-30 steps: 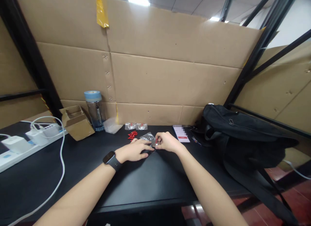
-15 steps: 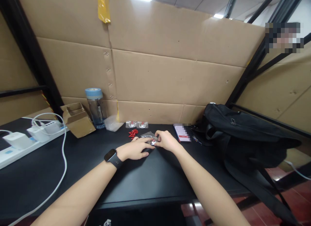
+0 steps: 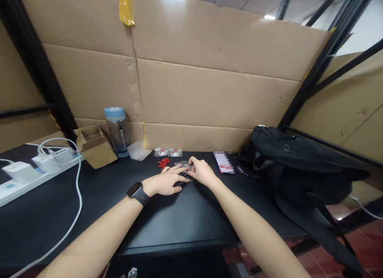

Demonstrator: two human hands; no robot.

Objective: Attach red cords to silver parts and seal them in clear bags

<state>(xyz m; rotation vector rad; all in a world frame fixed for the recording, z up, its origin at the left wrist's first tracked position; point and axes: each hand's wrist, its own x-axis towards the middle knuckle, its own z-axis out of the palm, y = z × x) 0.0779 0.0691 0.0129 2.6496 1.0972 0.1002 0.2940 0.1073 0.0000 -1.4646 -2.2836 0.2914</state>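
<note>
My left hand, with a black smartwatch on its wrist, lies on the black table with its fingers stretched toward a small clear plastic bag. My right hand meets it from the right, fingers curled and pinching the bag's near edge. Both hands touch the bag, which lies flat on the table. A little pile of small red parts sits just left of the bag. Two more small clear packets lie behind it by the cardboard wall.
A water bottle with a blue lid, a small open cardboard box and a crumpled plastic bag stand at the back left. A white power strip with chargers and cable is far left. A phone and black backpack lie right.
The plastic bag, held slightly up between the hands before, now lies flat on the table. Both hands have shifted a little farther from me. The view has tilted slightly.
</note>
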